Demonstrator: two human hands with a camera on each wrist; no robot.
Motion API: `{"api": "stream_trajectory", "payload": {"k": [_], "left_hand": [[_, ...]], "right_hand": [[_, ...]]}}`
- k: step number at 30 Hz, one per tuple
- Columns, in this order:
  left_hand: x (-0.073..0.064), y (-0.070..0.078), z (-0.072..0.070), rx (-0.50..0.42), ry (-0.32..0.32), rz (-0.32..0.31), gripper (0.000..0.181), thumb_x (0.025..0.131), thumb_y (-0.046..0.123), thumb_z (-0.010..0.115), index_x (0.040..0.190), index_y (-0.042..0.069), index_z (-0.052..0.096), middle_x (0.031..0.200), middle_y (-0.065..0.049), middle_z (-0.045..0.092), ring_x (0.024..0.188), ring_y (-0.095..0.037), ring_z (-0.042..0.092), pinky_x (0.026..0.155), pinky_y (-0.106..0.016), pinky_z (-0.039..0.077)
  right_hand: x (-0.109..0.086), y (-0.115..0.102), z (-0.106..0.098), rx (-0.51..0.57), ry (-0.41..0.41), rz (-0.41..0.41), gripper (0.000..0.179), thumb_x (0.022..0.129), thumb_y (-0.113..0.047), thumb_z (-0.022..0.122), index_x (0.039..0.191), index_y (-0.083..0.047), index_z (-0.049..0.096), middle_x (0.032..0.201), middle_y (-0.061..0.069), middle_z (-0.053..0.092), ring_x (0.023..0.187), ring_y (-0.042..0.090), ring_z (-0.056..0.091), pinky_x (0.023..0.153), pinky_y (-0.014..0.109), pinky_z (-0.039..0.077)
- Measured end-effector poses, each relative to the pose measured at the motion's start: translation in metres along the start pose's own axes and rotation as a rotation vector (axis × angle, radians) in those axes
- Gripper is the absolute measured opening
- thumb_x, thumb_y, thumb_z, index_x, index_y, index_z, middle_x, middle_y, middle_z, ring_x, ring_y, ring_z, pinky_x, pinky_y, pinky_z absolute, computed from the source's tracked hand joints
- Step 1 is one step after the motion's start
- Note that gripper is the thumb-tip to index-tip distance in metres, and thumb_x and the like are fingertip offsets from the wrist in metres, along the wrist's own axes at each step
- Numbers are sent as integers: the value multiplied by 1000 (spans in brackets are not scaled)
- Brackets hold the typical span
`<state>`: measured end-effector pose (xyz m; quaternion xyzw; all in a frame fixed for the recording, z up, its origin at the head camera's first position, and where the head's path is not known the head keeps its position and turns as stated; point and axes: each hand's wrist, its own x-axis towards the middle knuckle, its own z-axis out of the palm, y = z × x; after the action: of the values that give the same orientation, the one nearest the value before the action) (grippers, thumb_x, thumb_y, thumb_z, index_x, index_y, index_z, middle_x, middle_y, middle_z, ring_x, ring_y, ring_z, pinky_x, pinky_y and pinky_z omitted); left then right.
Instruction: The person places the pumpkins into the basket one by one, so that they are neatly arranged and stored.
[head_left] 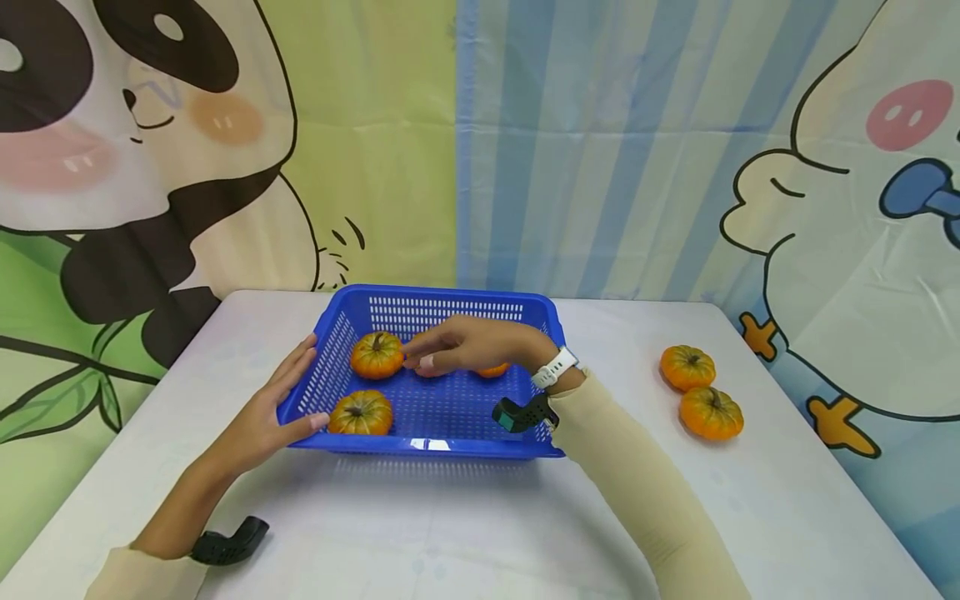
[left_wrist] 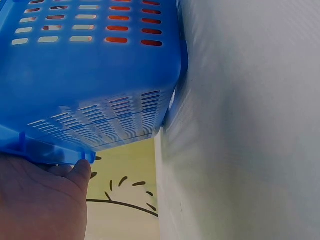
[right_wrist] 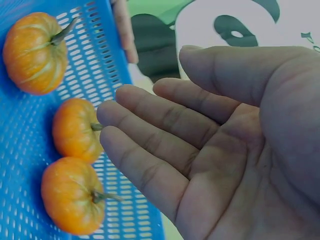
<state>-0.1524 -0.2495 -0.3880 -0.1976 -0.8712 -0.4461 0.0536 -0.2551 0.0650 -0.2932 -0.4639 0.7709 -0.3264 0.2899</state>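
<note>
My left hand (head_left: 258,425) rests against the left rim of a blue plastic basket (head_left: 450,447), its thumb lying over the front left corner. Fingertips touch the rim in the left wrist view. Over the basket reaches my right hand (head_left: 480,342), palm down, fingers extended and nothing held. Its fingertips are beside an orange pumpkin (head_left: 377,355) at the back left; contact is unclear. Another pumpkin (head_left: 360,412) sits at the front left. A third pumpkin (head_left: 491,372) is mostly hidden below the right hand. In the right wrist view, several small stemmed pumpkins (right_wrist: 72,195) lie near the fingers.
Two more pumpkins, one behind (head_left: 687,367) and one nearer (head_left: 711,412), lie close together on the white table (head_left: 615,333) right of the basket. Black devices are strapped at both wrists. A cartoon-printed curtain (head_left: 600,150) hangs behind the table.
</note>
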Motion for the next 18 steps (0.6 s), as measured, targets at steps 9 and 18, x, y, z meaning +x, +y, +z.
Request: {"api": "stream_trajectory", "payload": {"k": [9,18], "left_hand": [[1,-1,0,-1,-4,0,92,84,21,70,157,12,13,163,-3,5,141,-48,17,91,-58,39],[1,-1,0,-4,-11,-10,92,85,20,70,157,13,12,163,-3,4,140,-50,18,91,-59,39]], "right_hand": [[-37,2,-2,-43,97,1,43,101,-19,51,141,-5,51,128,5,62,77,11,58,76,24,48],[-67,11,1,51,233,-57,40,100,-16,53,139,-6,54,122,2,66,115,17,60,97,30,47]]}}
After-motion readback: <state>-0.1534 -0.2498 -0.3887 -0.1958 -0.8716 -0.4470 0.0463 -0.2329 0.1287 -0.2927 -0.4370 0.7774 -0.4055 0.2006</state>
